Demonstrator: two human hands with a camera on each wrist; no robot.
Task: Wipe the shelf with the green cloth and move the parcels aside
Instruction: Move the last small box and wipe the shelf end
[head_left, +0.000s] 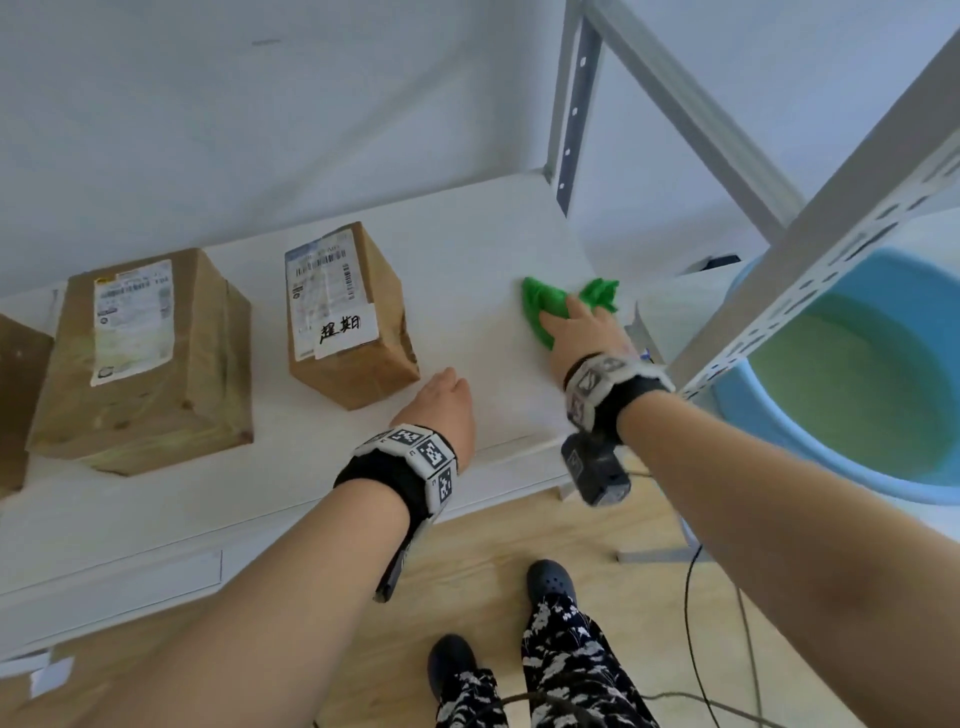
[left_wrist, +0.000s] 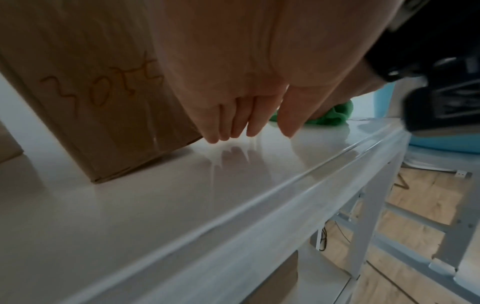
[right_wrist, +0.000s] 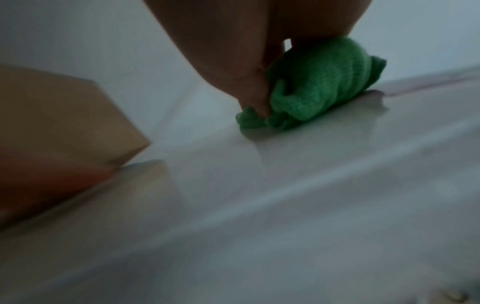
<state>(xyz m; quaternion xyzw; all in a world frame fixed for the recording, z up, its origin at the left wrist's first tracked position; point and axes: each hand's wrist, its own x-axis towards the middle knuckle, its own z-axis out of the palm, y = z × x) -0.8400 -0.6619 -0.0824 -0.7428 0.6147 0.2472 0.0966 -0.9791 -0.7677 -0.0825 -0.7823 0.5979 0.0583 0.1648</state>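
The white shelf carries three brown taped parcels: a labelled one in the middle, a larger one to its left, and a third cut off at the far left. My left hand points its straight fingers down at the shelf top, right beside the middle parcel. Near the shelf's right end my right hand lies over the bunched green cloth and grips it against the shelf. In the right wrist view the green cloth is wadded under the palm.
A grey perforated metal upright crosses in front at the right, and another stands at the shelf's back corner. A blue basin of greenish water sits beyond the right end. Cables trail on the wooden floor.
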